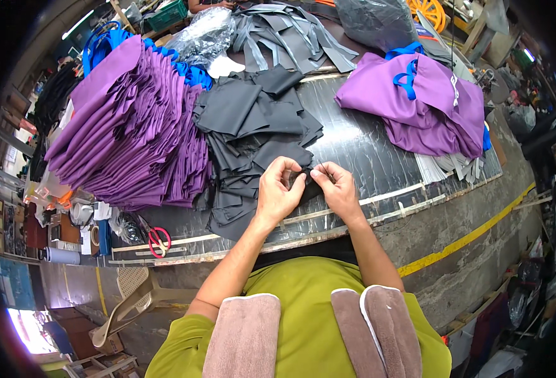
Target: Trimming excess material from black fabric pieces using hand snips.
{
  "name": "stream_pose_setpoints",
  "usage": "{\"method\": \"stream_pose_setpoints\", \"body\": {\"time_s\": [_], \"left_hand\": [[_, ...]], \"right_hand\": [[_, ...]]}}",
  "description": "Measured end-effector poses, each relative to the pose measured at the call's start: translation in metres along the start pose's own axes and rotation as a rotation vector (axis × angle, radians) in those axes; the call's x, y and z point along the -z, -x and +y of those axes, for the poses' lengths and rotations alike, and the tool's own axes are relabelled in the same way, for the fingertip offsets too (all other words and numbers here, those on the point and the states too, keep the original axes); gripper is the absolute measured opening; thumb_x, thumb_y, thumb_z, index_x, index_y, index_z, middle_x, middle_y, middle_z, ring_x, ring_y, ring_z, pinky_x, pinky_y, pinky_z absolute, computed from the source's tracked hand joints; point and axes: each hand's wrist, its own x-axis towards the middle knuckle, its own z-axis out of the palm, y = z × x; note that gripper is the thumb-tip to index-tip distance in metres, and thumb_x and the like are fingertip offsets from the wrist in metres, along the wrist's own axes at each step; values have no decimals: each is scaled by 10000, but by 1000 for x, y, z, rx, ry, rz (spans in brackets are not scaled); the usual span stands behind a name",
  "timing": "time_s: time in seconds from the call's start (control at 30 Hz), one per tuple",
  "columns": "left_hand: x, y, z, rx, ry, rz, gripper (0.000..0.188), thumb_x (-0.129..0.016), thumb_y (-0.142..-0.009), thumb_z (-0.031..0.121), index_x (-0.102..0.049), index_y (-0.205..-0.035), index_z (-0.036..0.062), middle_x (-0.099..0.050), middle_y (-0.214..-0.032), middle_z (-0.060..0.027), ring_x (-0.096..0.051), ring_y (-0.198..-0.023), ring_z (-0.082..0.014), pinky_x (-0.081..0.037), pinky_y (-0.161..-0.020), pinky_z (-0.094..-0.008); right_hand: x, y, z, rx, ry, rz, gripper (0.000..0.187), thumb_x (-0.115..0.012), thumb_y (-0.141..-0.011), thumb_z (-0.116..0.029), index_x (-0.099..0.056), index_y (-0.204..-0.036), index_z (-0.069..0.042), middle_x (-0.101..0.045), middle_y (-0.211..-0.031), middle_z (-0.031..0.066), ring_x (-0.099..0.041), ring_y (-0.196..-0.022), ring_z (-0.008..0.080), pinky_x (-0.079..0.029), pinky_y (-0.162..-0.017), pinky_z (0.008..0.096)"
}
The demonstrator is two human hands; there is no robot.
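Near the front edge of the table, my left hand [280, 192] pinches a small piece of black cloth [307, 183] between thumb and fingers. From the other side my right hand [338, 193] closes its thumb and forefinger at the same piece; a fine dark thread-like line shows by the fingertips, too thin to make out well. A loose pile of black fabric pieces [253, 120] lies just beyond and to the left of my left hand, with folded and overlapping edges. The fingers partly hide what is held.
A tall stack of purple fabric pieces with blue straps [133, 132] stands left on the dark table [353, 154]. Scissors with red handles [159, 242] lie at its front left edge. A purple bundle [417, 104] sits right; grey strips [284, 31] lie behind. A beige plastic chair [133, 293] stands left.
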Motion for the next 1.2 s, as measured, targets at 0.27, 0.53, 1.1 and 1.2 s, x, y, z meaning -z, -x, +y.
{"method": "stream_pose_setpoints", "body": {"time_s": [0.27, 0.53, 1.1, 1.2], "left_hand": [[0, -4, 13, -324, -214, 138, 129, -757, -841, -1, -704, -958, 12, -653, -794, -48, -528, -609, -103, -438, -567, -261], [1, -5, 9, -150, -177, 141, 78, -764, -879, 32, -722, -938, 2, -662, -702, -4, -522, -574, -37, -431, -537, -237], [-6, -2, 11, -20, -44, 115, 87, -758, -914, 57, -701, -891, -3, -663, -682, 36, -523, -597, 12, -423, -538, -196], [-5, -3, 10, -21, -46, 98, 76, -754, -918, 58, -705, -902, 2, -670, -709, 34, -523, -616, 14, -424, -552, -196]], "right_hand": [[2, -1, -18, -17, 64, -40, 201, -704, -983, -169, -682, -932, 23, -572, -759, -53, -472, -739, 27, -412, -628, 235], [0, 6, -31, 481, 610, 231, 204, -723, -962, -149, -641, -1091, -14, -655, -886, 120, -646, -764, 270, -510, -717, 379], [-6, 12, -29, 682, 814, 209, 185, -756, -902, -134, -672, -1054, -70, -639, -829, 70, -649, -762, 282, -517, -659, 399], [-5, 11, -28, 694, 817, 193, 174, -755, -916, -132, -668, -1049, -61, -646, -817, 87, -656, -719, 277, -516, -647, 386]]}}
